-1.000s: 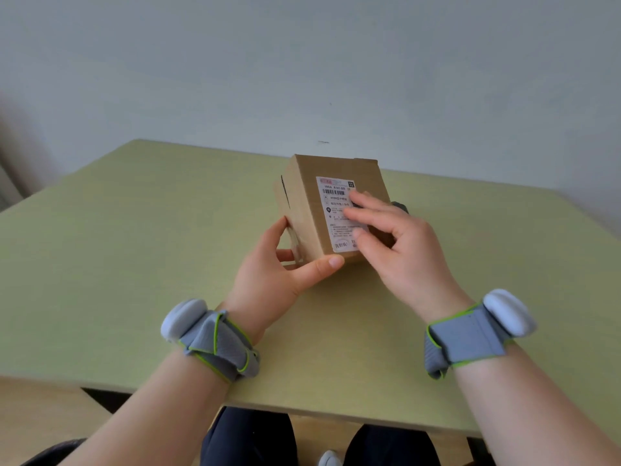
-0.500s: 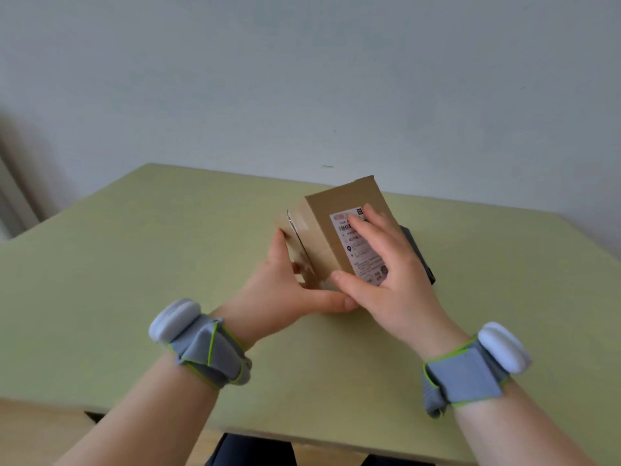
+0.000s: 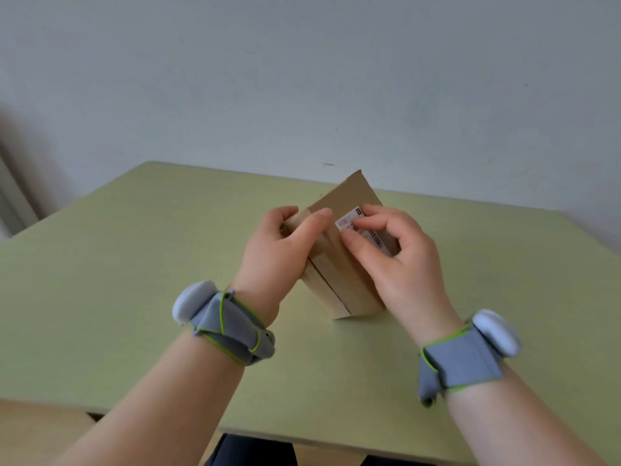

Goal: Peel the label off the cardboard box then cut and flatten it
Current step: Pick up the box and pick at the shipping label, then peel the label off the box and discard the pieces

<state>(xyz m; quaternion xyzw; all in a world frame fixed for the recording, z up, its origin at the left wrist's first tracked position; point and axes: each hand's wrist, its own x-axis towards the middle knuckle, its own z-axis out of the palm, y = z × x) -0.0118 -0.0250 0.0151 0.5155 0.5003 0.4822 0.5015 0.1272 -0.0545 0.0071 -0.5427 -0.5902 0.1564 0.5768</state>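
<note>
1. Green table [image 3: 117,264] carries the scene; the left hand [image 3: 279,250] grips the left side of the cardboard box [image 3: 339,274], thumb across its face.
2. The box stands tilted on its near end at mid-table.
3. The right hand [image 3: 396,257] pinches the white label [image 3: 361,227] at its upper corner.

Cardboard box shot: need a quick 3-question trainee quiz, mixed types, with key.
1. True or false: the label is already fully off the cardboard box.
2. Which hand grips the box's side to steady it? A) left hand B) right hand C) neither
3. Fill in: the right hand's fingertips work at the label's ____ corner, near the box's raised end.

Key
1. False: the label is still stuck on the box face.
2. A
3. upper

The box stands tilted on the green table.
</note>
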